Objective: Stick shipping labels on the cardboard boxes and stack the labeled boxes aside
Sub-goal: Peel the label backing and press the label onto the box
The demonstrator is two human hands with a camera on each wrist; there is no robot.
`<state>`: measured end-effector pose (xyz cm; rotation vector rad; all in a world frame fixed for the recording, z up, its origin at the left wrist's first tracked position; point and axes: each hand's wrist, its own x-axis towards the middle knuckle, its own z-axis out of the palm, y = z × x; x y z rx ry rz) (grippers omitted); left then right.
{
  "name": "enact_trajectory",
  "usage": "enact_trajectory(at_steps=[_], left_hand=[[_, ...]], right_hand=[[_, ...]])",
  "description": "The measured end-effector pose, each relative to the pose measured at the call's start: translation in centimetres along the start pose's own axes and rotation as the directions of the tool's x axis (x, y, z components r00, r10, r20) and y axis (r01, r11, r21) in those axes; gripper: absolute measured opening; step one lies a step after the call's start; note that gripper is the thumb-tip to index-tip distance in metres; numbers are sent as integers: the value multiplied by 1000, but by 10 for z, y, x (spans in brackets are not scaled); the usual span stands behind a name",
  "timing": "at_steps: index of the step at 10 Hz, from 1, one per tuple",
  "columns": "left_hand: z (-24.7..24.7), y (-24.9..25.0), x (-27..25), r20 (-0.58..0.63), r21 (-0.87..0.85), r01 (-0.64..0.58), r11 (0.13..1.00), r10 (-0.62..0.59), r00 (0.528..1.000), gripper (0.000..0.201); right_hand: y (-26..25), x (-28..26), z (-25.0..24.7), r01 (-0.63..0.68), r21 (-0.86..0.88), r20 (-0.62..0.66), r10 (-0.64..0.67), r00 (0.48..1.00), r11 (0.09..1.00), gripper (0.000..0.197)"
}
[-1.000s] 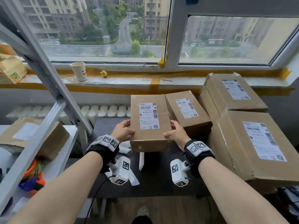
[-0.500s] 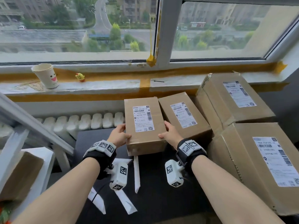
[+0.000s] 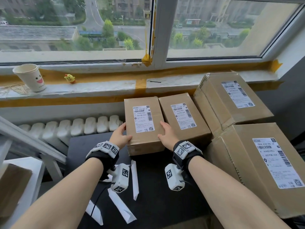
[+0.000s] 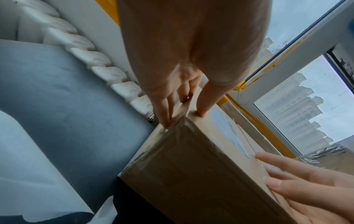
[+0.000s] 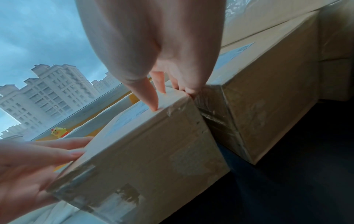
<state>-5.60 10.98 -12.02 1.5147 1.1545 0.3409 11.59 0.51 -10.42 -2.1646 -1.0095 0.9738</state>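
A small cardboard box [image 3: 143,123] with a white shipping label [image 3: 143,119] stands on the black table [image 3: 156,187], close against a second labelled small box [image 3: 183,119]. My left hand [image 3: 120,136] lies on its left side, fingers straight down the side and thumb on top [image 4: 182,106]. My right hand [image 3: 166,134] mirrors it: the thumb presses the top edge and the fingers reach into the gap between the two boxes [image 5: 162,91]. Both wrist views show the box's taped near end [image 4: 191,166] [image 5: 153,151].
Two large labelled boxes [image 3: 231,100] [image 3: 264,166] are stacked at the right. White backing strips [image 3: 134,179] [image 3: 120,207] lie on the table's near part. A paper cup [image 3: 31,77] and yellow toy [image 3: 70,78] sit on the sill. Radiator [image 3: 74,126] and shelf [image 3: 19,187] stand left.
Both hands have carried the labelled box forward and set it down beside the second small box. The head view has swung right, away from the shelf.
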Motion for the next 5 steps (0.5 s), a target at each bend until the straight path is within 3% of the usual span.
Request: enact_trajectory(at_steps=[2, 5], left_hand=[[7, -1, -6, -33, 186, -22, 982, 28, 999, 72], [19, 4, -74, -31, 607, -37, 794, 70, 997, 52]], right_hand=[[8, -5, -1, 21, -90, 37, -17, 999, 996, 64], [30, -61, -14, 61, -161, 7, -60, 998, 985, 52]])
